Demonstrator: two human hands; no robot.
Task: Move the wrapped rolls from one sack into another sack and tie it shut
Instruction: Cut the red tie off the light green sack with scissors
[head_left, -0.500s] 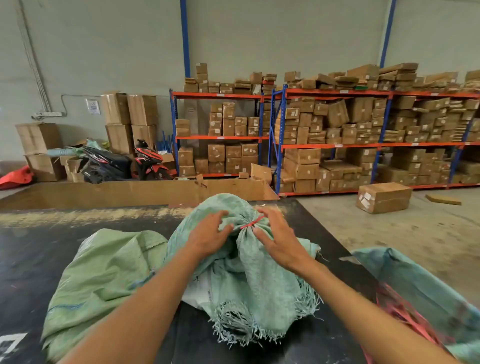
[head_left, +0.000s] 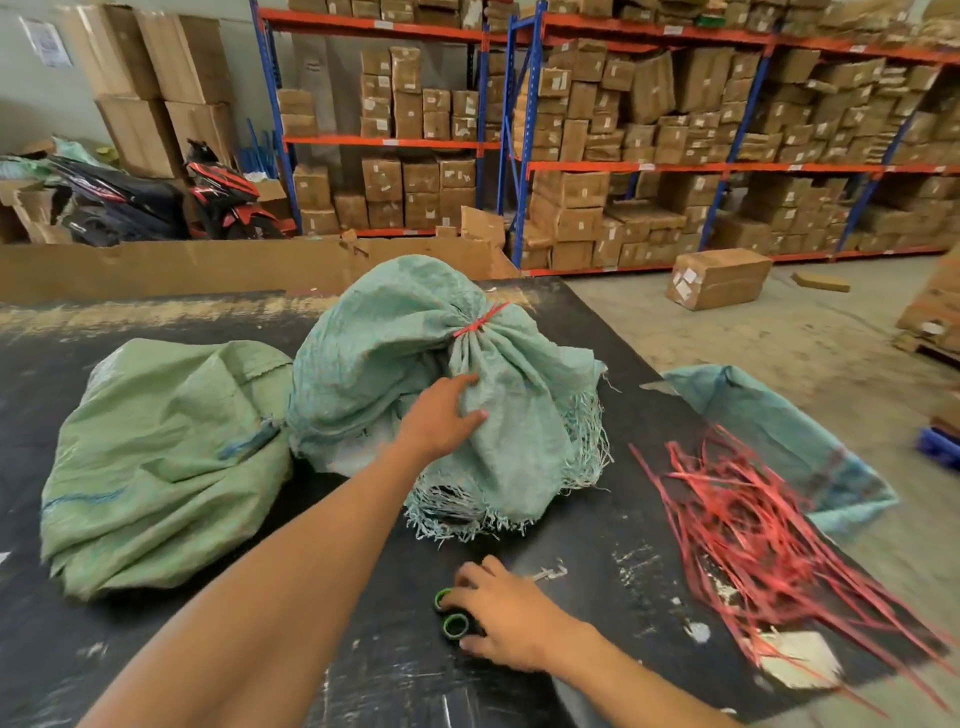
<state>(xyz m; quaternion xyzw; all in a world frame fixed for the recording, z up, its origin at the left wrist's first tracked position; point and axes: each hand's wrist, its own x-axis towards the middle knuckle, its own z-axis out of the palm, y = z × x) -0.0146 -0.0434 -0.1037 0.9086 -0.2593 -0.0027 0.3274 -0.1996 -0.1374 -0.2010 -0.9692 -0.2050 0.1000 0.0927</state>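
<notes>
Both hands are now off the red tie, where half a second ago they were pinching it at the sack's neck. Now the left hand (head_left: 441, 421) is lying on the gathered cloth of the teal woven sack (head_left: 374, 364), just below the neck, with its fingers loosely spread and pressing on the fabric rather than gripping it. That sack is sitting bulging in the middle of the black bench (head_left: 613, 545), its neck cinched by the red plastic strap (head_left: 478, 323) and its frayed mouth flopping down toward the near edge. The right hand (head_left: 511, 618) is reaching down to the bench close to the person, fingers curling over two small dark rolls with green cores (head_left: 451, 616) that are lying side by side, touching; how firmly it is gripping them I cannot tell.

A paler green sack (head_left: 156, 457) is lying slumped and wrinkled just beside the teal one on its left. To the right a loose bundle of red plastic straps (head_left: 743, 525) is spreading across the bench, overlapping a flat blue-green sack (head_left: 779, 431) that is hanging over the bench's right edge. Beyond the bench, cardboard boxes are filling blue-and-orange shelving (head_left: 519, 130), one box (head_left: 719, 278) is standing alone on the concrete floor, and a black-and-red scooter (head_left: 156, 200) is standing parked at the left by the wall
</notes>
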